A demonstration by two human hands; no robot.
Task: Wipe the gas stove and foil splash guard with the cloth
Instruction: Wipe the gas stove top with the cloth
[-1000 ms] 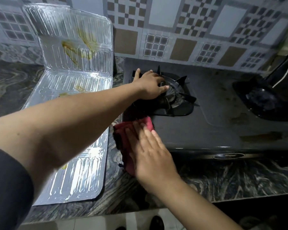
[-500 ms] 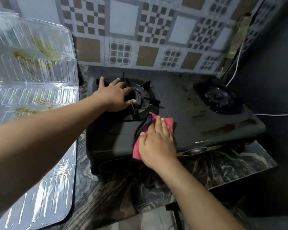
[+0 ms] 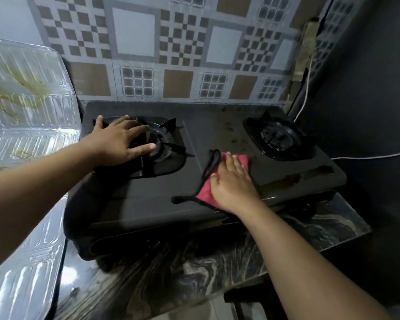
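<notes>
Red cloth [image 3: 208, 191] x1 under right hand [image 3: 233, 189]; stove [image 3: 148, 199], 2 burners.

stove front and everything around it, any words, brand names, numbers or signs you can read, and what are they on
None can be read.
gas stove: its dark, blurred front edge shows no legible badge or marking.
pink cloth: no label or print visible.
foil splash guard: only embossed ribs and yellow stains, no text.
wall tiles: geometric patterns only, no writing.

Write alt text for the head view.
A person's right hand presses a red cloth flat on a black gas stove between its burners; the left hand rests on the left burner, beside a stained foil splash guard.
</notes>
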